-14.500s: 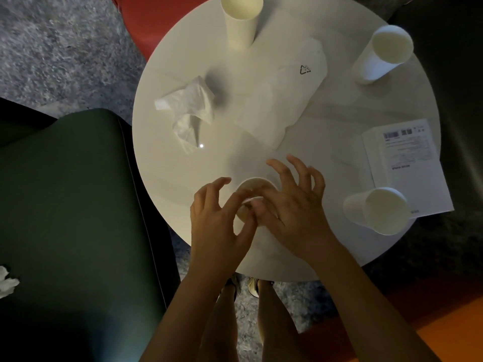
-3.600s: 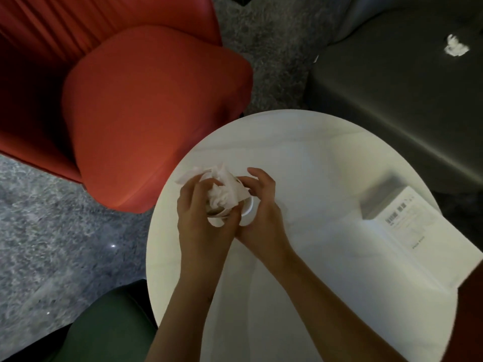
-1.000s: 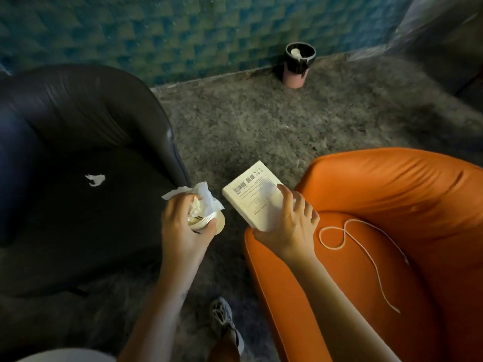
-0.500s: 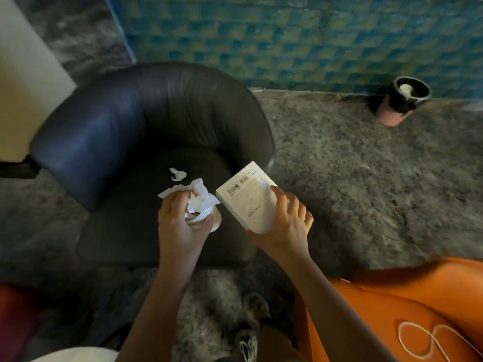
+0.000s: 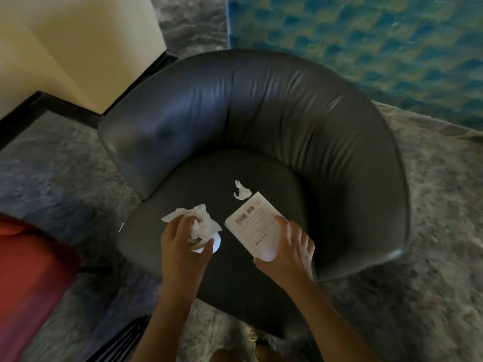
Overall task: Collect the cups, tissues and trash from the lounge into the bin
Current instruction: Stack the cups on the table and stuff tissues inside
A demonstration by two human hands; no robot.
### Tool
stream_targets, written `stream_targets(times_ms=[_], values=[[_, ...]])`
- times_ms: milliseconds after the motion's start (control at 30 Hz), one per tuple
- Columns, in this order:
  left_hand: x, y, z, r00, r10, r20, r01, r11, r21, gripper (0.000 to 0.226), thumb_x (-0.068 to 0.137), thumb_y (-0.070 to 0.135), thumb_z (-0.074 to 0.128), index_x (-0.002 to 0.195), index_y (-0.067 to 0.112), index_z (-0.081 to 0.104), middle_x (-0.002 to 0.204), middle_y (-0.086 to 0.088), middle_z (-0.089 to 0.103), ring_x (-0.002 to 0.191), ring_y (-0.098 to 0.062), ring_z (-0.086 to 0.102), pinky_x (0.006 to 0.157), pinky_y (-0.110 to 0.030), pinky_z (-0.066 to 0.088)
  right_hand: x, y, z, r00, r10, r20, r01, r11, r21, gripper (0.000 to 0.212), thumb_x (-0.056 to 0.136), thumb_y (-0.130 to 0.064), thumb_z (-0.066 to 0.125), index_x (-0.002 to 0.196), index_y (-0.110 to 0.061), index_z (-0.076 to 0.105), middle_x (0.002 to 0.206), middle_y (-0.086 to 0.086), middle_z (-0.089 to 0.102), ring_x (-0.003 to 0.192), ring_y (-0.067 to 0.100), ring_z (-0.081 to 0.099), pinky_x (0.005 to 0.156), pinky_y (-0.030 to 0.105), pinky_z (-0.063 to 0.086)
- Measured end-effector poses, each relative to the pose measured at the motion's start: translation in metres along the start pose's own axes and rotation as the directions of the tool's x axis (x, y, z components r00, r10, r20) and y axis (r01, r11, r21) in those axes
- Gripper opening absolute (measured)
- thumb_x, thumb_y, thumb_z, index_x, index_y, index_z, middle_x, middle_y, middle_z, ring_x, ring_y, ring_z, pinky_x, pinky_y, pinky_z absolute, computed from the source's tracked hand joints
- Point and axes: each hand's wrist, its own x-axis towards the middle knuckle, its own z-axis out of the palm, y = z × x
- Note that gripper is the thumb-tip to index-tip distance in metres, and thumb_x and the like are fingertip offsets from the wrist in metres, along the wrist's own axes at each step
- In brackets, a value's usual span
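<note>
While over black armchair (image 5: 261, 113), gripping tissue-stuffed paper cup (image 5: 216, 244) in left hand (image 5: 183, 249); clasping white barcoded box (image 5: 254, 228) in right hand (image 5: 288, 253), near tissue scrap (image 5: 241, 192).

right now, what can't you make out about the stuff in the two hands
Head view only:
- cups: mostly covered by the left hand and by the tissue stuffed into them, so how many are stacked cannot be told.
- white box: its print is blurred and unreadable, and its near end is hidden under the right hand.
- bin: outside the frame, so where it stands cannot be told.
</note>
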Motion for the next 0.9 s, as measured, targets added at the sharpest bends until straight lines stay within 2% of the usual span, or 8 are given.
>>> stream_targets(times_ms=[167,367,433,533,633,733,800,900], values=[[0.037,-0.052,0.048,0.996,-0.059,0.061,0.059,0.998,0.008,0.047,0.064,0.004,0.081,0.106,0.006,0.060,0.121,-0.013,0.053,0.105,-0.034,0.054,0.076,-0.030,0.044,0.058,0.009,0.074,0.997,0.024,0.068,-0.021,0.999,-0.044,0.102,0.054,-0.050,0.077,0.136,-0.026,0.022,0.134,0.004,0.035,0.125,0.026,0.032,0.105,0.047,0.027],[0.067,-0.124,0.119,0.992,-0.081,0.092,0.077,0.996,0.044,0.053,0.066,0.032,0.068,0.116,0.021,0.052,0.128,-0.004,0.048,0.112,-0.026,0.050,0.079,-0.027,0.042,0.093,0.034,0.170,0.987,0.159,0.011,-0.159,0.986,-0.058,0.108,0.051,-0.046,0.081,0.136,-0.028,0.017,0.136,0.008,0.028,0.124,0.030,0.030,0.105,0.051,0.025],[0.070,-0.145,0.138,0.989,-0.090,0.117,0.082,0.994,0.074,0.055,0.068,0.034,0.066,0.119,0.031,0.046,0.130,0.004,0.043,0.117,-0.019,0.046,0.084,-0.025,0.042,0.095,0.043,0.195,0.976,0.215,0.023,-0.213,0.974,-0.074,0.110,0.051,-0.047,0.081,0.137,-0.028,0.015,0.139,0.010,0.025,0.126,0.031,0.026,0.106,0.052,0.021],[0.074,-0.167,0.156,0.987,-0.070,0.143,0.058,0.995,0.084,0.057,0.069,0.030,0.067,0.120,0.032,0.044,0.131,0.007,0.039,0.119,-0.018,0.043,0.085,-0.017,0.036,0.091,0.047,0.217,0.968,0.243,0.061,-0.238,0.968,-0.084,0.110,0.051,-0.046,0.082,0.135,-0.030,0.013,0.140,0.013,0.025,0.128,0.033,0.026,0.108,0.054,0.019],[0.078,-0.178,0.165,0.978,-0.085,0.188,0.068,0.993,0.093,0.058,0.069,0.026,0.070,0.120,0.033,0.043,0.132,0.004,0.038,0.121,-0.021,0.044,0.088,-0.032,0.048,0.092,0.046,0.221,0.968,0.237,0.080,-0.230,0.969,-0.086,0.109,0.052,-0.057,0.077,0.136,-0.031,0.013,0.144,0.014,0.024,0.130,0.035,0.024,0.108,0.052,0.014],[0.083,-0.180,0.166,0.974,-0.102,0.202,0.088,0.993,0.081,0.059,0.069,0.025,0.070,0.121,0.034,0.043,0.132,0.005,0.038,0.122,-0.021,0.043,0.089,-0.041,0.050,0.116,0.039,0.212,0.977,0.214,-0.014,-0.214,0.977,0.003,0.095,0.060,-0.067,0.062,0.137,-0.028,0.021,0.143,0.011,0.031,0.130,0.031,0.028,0.105,0.047,0.014],[0.088,-0.178,0.165,0.973,-0.075,0.217,0.062,0.996,0.065,0.056,0.070,0.026,0.069,0.120,0.031,0.044,0.131,0.000,0.041,0.121,-0.022,0.043,0.089,-0.040,0.050,0.144,0.031,0.207,0.976,0.203,-0.080,-0.197,0.978,0.074,0.082,0.070,-0.058,0.062,0.137,-0.023,0.029,0.139,0.011,0.038,0.128,0.029,0.033,0.104,0.047,0.018],[0.099,-0.178,0.166,0.977,-0.018,0.213,0.006,0.998,0.057,0.052,0.068,0.016,0.076,0.115,0.016,0.052,0.126,-0.013,0.048,0.118,-0.028,0.045,0.085,-0.037,0.049,0.193,0.021,0.207,0.971,0.239,-0.030,-0.233,0.963,0.137,0.067,0.081,-0.039,0.063,0.138,-0.022,0.033,0.139,0.007,0.040,0.130,0.025,0.033,0.107,0.044,0.017]])
